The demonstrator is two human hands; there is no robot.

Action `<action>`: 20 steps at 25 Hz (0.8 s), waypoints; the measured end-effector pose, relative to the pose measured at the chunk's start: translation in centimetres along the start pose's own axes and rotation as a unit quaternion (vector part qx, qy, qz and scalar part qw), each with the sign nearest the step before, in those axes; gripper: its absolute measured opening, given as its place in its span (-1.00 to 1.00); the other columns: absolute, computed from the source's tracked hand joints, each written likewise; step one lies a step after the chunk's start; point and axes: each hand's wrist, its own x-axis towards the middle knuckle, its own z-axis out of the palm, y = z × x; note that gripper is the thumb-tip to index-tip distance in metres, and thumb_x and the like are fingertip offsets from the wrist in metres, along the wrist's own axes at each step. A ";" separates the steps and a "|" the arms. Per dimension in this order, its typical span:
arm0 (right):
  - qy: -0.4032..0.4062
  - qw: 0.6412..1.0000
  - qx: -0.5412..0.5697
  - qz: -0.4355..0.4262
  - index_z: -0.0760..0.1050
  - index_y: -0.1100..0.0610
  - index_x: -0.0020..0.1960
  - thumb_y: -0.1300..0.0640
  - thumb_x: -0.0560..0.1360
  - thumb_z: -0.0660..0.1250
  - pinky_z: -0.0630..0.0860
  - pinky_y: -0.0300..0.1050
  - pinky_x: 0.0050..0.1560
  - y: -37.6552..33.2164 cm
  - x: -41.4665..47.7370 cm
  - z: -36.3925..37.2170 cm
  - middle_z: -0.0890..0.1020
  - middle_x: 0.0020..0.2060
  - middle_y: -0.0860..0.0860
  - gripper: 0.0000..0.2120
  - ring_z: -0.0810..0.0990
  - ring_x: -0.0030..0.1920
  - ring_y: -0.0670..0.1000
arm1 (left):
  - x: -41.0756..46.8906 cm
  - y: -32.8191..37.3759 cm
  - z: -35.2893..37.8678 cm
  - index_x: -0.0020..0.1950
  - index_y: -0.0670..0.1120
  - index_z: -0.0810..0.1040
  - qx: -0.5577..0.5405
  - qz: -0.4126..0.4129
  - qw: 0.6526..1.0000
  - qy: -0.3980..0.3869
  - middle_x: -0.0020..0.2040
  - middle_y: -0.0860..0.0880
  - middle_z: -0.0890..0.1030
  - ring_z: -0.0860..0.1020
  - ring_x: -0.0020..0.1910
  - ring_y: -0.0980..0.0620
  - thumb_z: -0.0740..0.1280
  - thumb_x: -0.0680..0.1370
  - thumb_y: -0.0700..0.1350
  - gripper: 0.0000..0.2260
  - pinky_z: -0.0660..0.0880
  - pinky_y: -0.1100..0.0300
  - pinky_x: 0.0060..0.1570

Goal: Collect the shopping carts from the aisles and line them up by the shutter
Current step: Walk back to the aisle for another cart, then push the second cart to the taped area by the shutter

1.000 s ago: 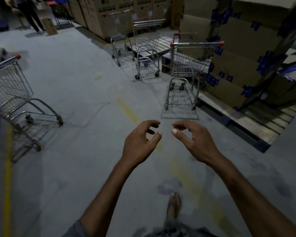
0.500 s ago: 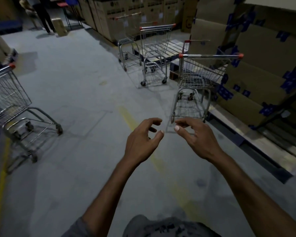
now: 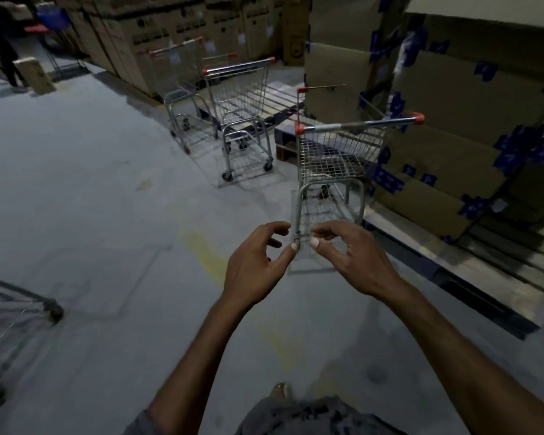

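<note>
A small wire shopping cart (image 3: 330,158) with red handle caps stands just ahead of me, beside the stacked cartons. My left hand (image 3: 255,265) and my right hand (image 3: 352,255) are stretched out side by side below it, fingers curled and apart, holding nothing and short of the cart. Two more carts stand farther back: one (image 3: 242,98) in the middle and another (image 3: 182,89) behind it to the left. Part of a fourth cart (image 3: 16,312) shows at the left edge.
Tall stacked cardboard cartons (image 3: 453,120) on wooden pallets (image 3: 471,265) line the right side and the back. A person (image 3: 0,42) stands at the far left by a small box (image 3: 33,75). A faded yellow line (image 3: 201,255) runs along the grey concrete floor.
I have walked forward: the nearest cart is closer and larger, and the cart at the left has slid toward the bottom edge. Both hands stay outstretched and empty.
</note>
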 end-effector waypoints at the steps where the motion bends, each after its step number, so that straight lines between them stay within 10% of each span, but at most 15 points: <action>1: 0.008 1.000 0.002 0.008 0.61 -0.08 0.19 -0.26 0.57 0.31 0.57 0.01 0.09 0.4 1.8 0.2 0.65 0.03 -0.20 -0.67 0.59 0.07 -0.20 | 2.3 -0.7 -0.1 0.31 0.26 0.46 -0.001 0.007 1.000 -0.006 0.22 0.31 0.55 0.57 0.11 0.30 0.34 0.59 0.18 -0.71 0.63 0.06 -0.09; 20: 0.056 0.995 -0.020 0.077 0.59 -0.08 0.21 -0.24 0.56 0.32 0.51 -0.12 0.09 17.3 26.0 -7.1 0.63 0.05 -0.24 -0.67 0.54 0.10 -0.26 | 33.0 -2.2 12.0 0.31 0.29 0.44 -0.025 0.057 0.995 -0.079 0.24 0.31 0.53 0.56 0.13 0.32 0.35 0.60 0.15 -0.71 0.63 0.06 -0.08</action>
